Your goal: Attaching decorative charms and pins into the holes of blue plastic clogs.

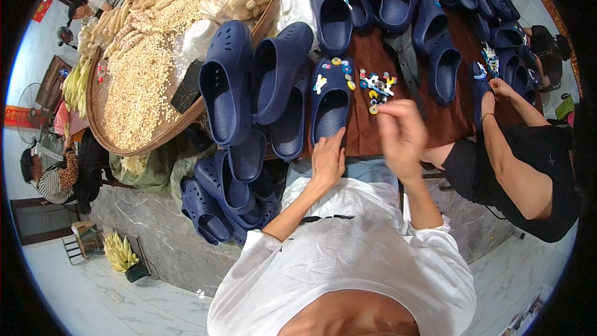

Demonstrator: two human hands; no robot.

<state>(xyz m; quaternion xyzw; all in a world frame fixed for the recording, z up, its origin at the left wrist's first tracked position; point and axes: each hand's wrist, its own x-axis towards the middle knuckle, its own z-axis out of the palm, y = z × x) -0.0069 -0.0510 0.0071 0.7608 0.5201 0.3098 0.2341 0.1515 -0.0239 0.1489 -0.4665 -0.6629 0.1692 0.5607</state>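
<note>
The clog [329, 109] lies at ten o'clock from the right hand [403, 135], its axis twelve-to-six; the nearer left hand [328, 160] touches its six-o'clock end (whether gripping, I cannot tell). The right, blurred, is narrow beside the charms [378, 87]; any hold is unclear.

The person wears a loose white shirt [357, 252], with a round neckline [348, 285] and many soft folds at the front. The left sleeve [250, 264] and the right sleeve [440, 242] are wide and short, so both forearms are bare. The left hand [328, 160] and the right hand [403, 140] are also bare. A thin dark strip [326, 218] crosses the shirt near the waist.
</note>
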